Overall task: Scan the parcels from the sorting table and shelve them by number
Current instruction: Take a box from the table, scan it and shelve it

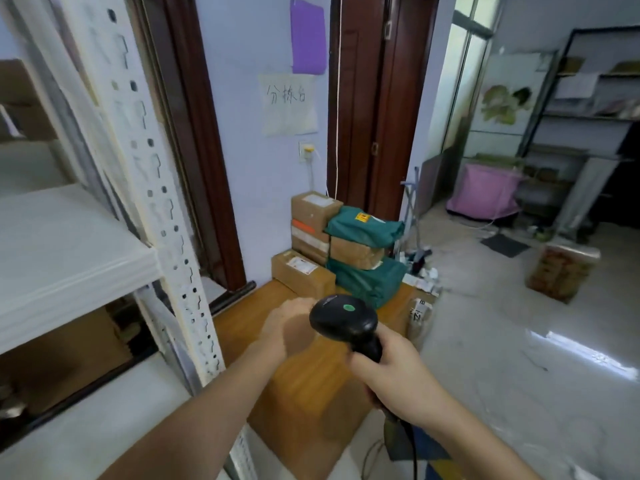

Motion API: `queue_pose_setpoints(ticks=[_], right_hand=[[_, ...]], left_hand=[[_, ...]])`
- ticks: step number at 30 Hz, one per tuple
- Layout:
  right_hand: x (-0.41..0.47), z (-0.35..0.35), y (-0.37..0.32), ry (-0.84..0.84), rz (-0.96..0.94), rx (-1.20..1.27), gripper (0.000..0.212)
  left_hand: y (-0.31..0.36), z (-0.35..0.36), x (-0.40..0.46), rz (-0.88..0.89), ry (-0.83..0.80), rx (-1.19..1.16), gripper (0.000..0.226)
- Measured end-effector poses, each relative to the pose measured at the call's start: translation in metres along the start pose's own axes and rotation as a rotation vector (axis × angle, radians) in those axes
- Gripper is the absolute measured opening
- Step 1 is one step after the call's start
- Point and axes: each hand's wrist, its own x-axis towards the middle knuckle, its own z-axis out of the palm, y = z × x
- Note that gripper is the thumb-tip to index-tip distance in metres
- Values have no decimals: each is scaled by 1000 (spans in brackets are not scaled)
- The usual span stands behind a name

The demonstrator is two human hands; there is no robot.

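Observation:
My right hand [394,372] grips the handle of a black barcode scanner [343,318], whose head points forward over the wooden sorting table [311,382]. My left hand [287,327] reaches out low over the table, just left of the scanner head, fingers relaxed and holding nothing I can see. At the table's far end stands a pile of parcels: a flat cardboard box [303,273] nearest my left hand, taller stacked boxes [313,220] behind it, and green bagged parcels [367,271] with a brown box [356,252] between them.
A white metal shelving unit [69,237] stands close on the left, its perforated upright [173,220] beside the table. A small carton [420,318] sits at the table's right edge. The glossy floor [519,341] spreads right, with a box [561,271] and pink bag [485,195] farther off.

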Motion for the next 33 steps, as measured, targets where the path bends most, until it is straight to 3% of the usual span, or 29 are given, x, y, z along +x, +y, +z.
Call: queue_pose_setpoints(ticks=[6,14,23,29,33], right_hand=[[54,-24,34,-14,-4,-41,35],[162,-58,73,-26,97,-71,18],[269,-88,101,-82,141,-90,11],[350,-111,142,-177,201,-70,10],[401,-120,167,-265,231,-45,11]], left_hand=[[-33,50,73,-105,18,-89,30],[-35,61,175,-167,-35,39,62],[-38,64,265,-227,-59,-94,37],[-54,88,323,-271,-77,-86,45],[-64,106,367,-391,-92,-115,52]])
